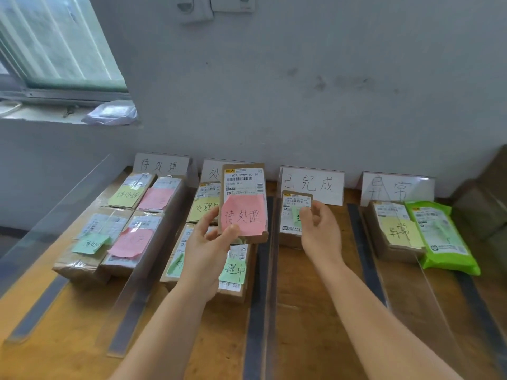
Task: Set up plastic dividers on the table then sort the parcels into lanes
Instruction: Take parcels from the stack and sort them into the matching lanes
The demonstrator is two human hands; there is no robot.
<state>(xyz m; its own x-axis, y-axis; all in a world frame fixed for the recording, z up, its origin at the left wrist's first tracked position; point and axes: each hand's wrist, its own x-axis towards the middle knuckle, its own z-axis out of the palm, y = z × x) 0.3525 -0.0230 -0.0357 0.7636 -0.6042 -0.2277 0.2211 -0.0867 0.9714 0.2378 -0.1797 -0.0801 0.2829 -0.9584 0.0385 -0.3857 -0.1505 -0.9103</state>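
Cardboard parcel (244, 198) with a pink note, lifted over the lanes
Left hand (204, 250) grasps its lower edge; right hand (319, 229) pinches a small parcel (292, 215) in the third lane.

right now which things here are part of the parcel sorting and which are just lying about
Part of the job:
- held parcel with pink note, gripped by the left hand
- small parcel under the right hand
- lane signs
- clear dividers
- green mailer

Lying about:
- plastic bag on the windowsill
- wall sockets
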